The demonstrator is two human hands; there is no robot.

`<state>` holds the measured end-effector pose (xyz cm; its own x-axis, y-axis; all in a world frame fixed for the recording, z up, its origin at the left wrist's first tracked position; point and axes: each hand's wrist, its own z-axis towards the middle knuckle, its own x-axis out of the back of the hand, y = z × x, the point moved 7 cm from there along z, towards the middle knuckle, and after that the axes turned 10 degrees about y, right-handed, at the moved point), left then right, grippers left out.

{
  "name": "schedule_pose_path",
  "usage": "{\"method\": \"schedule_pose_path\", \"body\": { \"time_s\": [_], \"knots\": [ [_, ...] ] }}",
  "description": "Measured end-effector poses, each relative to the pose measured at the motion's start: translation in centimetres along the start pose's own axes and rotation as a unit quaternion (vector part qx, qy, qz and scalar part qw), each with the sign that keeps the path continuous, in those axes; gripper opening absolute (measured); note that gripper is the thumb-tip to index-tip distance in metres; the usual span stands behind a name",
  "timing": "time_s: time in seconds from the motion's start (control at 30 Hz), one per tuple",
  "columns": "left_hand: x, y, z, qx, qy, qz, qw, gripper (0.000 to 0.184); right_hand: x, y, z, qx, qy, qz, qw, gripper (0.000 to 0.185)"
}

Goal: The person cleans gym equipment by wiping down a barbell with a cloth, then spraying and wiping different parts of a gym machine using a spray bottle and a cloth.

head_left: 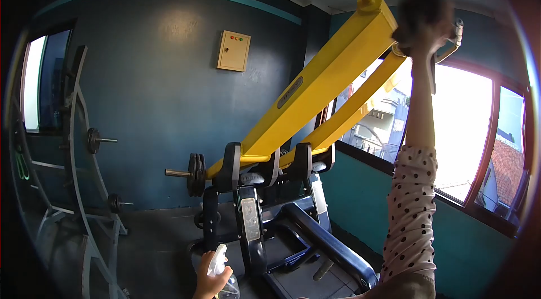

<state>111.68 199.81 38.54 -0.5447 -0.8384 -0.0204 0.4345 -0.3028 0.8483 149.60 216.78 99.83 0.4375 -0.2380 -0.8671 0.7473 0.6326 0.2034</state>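
Low in the view, my left hand (209, 276) is wrapped round a spray bottle (218, 259) with a white trigger head and a clear body. My right arm, in a dotted sleeve, is stretched far up. At its end my right hand (429, 40) holds a dark cloth (421, 3), both smeared by motion. This hand is beside the upper end of a yellow lever arm (321, 79) of a weight machine, near a metal handle (457, 34). Whether the cloth touches the yellow metal, I cannot tell.
The machine's dark padded base (332, 248) stands below, with weight plates (196, 175) at its left side. A grey rack (79, 147) is at the left. A cream control box (234, 51) hangs on the wall. Bright windows (462, 124) are at the right.
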Motion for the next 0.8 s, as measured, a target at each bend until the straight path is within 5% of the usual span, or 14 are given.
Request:
{"method": "schedule_pose_path", "body": {
  "time_s": [0.23, 0.5, 0.6, 0.8],
  "knots": [
    [-0.7, -2.0, 0.6, 0.004, 0.000, -0.028, 1.000, 0.035, -0.6, -12.4, -15.4, 0.157, -0.274, -0.114, 0.942, 0.065],
    [-0.4, -2.5, 2.3, 0.020, -0.017, -0.044, 0.999, 0.031, -2.4, -12.9, -13.4, 0.419, -0.318, -0.090, 0.845, 0.053],
    [-1.0, -2.6, 3.0, -0.016, -0.033, -0.018, 0.999, 0.032, -4.8, -13.1, -11.5, 0.420, -0.341, -0.114, 0.833, 0.044],
    [-2.2, -2.9, 3.5, 0.006, -0.031, -0.060, 0.998, 0.033, -9.6, -14.7, -11.6, 0.288, -0.569, -0.321, 0.700, 0.044]
  ]
}}
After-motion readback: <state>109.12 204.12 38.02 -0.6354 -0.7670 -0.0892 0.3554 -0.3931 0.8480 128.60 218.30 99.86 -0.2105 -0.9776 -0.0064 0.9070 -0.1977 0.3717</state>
